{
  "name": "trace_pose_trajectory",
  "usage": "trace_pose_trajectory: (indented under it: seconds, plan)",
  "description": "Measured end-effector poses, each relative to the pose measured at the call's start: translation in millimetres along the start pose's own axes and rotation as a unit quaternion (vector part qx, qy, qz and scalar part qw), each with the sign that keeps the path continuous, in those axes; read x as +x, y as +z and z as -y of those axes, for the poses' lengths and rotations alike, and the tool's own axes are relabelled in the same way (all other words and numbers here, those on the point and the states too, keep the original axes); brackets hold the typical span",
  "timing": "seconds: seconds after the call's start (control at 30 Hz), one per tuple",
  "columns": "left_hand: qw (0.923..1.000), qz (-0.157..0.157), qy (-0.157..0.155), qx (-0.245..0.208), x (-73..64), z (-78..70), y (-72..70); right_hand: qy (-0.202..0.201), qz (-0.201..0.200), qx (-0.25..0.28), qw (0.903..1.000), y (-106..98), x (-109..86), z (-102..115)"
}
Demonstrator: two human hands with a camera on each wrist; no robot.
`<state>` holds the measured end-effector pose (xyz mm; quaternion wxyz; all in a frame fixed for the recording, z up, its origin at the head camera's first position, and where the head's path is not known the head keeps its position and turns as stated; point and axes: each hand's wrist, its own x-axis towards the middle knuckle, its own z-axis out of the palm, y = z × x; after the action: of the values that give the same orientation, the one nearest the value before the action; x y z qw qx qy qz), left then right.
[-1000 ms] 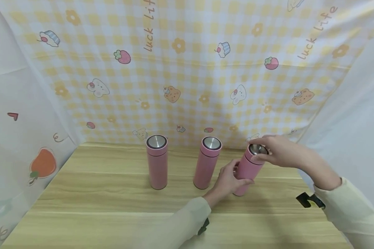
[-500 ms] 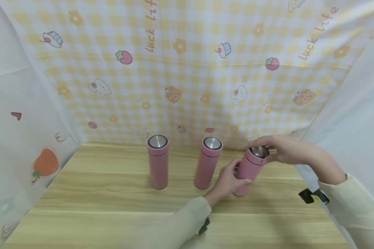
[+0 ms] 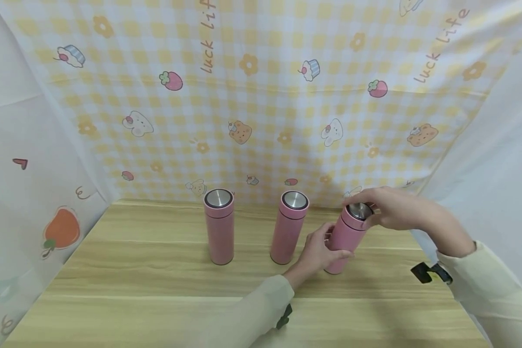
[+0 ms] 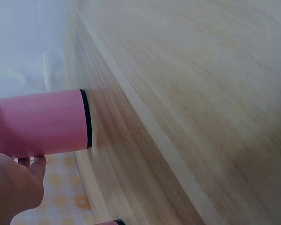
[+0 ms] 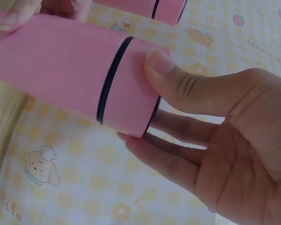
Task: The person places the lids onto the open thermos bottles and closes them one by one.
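A pink thermos stands on the table at the right of the row, its steel-topped lid seated on the body. My left hand grips the body around its middle, thumb across the front. From above, my right hand holds the lid between thumb and fingers. The right wrist view shows the thumb pressed on the pink lid band, with fingers at the opposite side, beyond a dark seam ring. In the left wrist view, the black base ring sits at the tabletop.
Two matching pink thermoses stand upright to the left: a middle one near my left hand, and a far-left one. Behind the wooden table hangs a yellow checked cloth, with white cloth at both sides.
My right thumb has shifted around the lid from its front toward the right side, and the hand has turned slightly. My left hand keeps its grip; the thermoses stay in place.
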<state>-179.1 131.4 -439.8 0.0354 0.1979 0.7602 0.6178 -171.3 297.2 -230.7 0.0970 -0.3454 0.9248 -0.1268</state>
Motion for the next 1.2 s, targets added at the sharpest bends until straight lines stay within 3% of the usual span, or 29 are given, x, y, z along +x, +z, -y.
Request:
trace_pose_trajectory:
  seconds: [0.37, 0.8, 1.03, 1.2]
  plan:
    - [1.0000, -0.004, -0.003, -0.001, -0.4, -0.4, 1.3, 0.017, -0.006, -0.008, 0.9998, 3.3, 2.2, 5.7]
    - [1.0000, -0.002, 0.002, 0.003, -1.7, -0.5, 1.1, 0.023, -0.035, -0.061, 0.9973, 8.9, 6.3, 13.0]
    - [1.0000, -0.003, 0.006, -0.003, -2.4, -3.0, 0.9, 0.069, -0.040, -0.106, 0.9912, 12.7, 9.3, 22.2]
    - [0.9999, -0.006, 0.008, 0.001, -2.6, -1.8, 1.1, 0.069, -0.058, -0.122, 0.9884, 16.3, 9.9, 21.6]
